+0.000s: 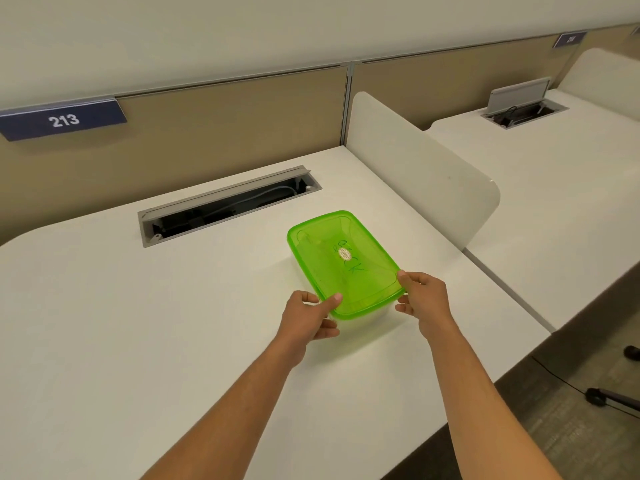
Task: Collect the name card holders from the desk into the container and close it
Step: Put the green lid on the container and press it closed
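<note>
The container (341, 263), translucent with a green lid (360, 282), stood on the white desk (138, 323), right of centre and nearer the right edge than the left. Its long side ran obliquely, the far end pointing toward the back edge. The lid lay on top; whether it was fully seated could not be told. Handwriting and a small round sticker (344, 253) showed on the lid. Contents could not be made out through the plastic.

Left hand (308, 320) gripped the near left corner: thumb on top of the lid rim, the other fingers (327, 332) curled beneath at the wall. Right hand (424, 299) gripped the near right corner the same way, thumb over the rim, fingers (403, 308) under. Both hands were closed on the container; both forearms were bare.

A cable slot (228, 206) with its flap open lay in the desk near the back edge, well apart from the container. A white divider (415, 168) stood along the right edge. A plate reading 213 (64, 120) hung on the back partition at left.

No card holders were visible on the desk.
</note>
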